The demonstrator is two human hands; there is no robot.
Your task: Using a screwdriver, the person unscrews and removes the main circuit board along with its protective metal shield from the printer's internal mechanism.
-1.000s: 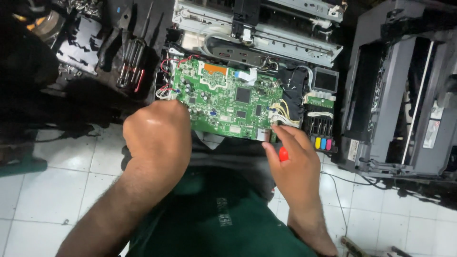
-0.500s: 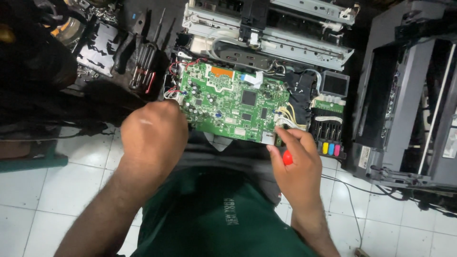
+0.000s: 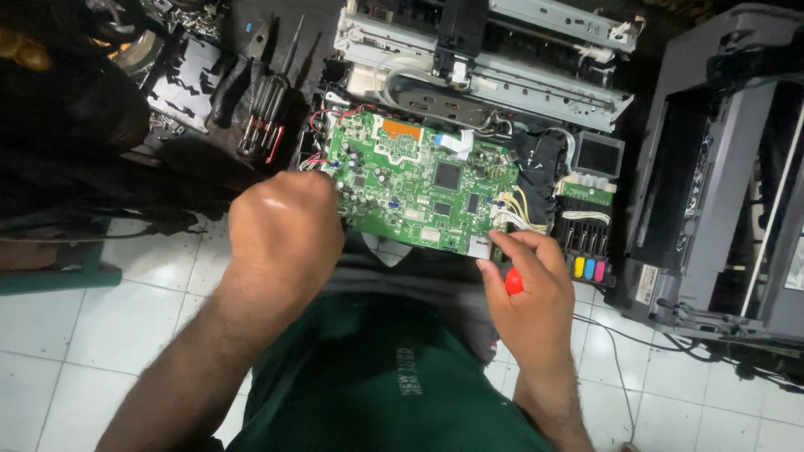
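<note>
Right hand (image 3: 528,289) shifted, fisted on red-handled tool (image 3: 513,281)

Printer frame (image 3: 502,67) crowded right behind the circuit board (image 3: 419,188). Screwdrivers (image 3: 264,117) boxed its left, a grey printer (image 3: 712,192) its right.

One head-worn view looks steeply down, close over the hands and the board (image 3: 419,184) (held above the lap), with tiled floor (image 3: 75,335) along the lower edge.
</note>
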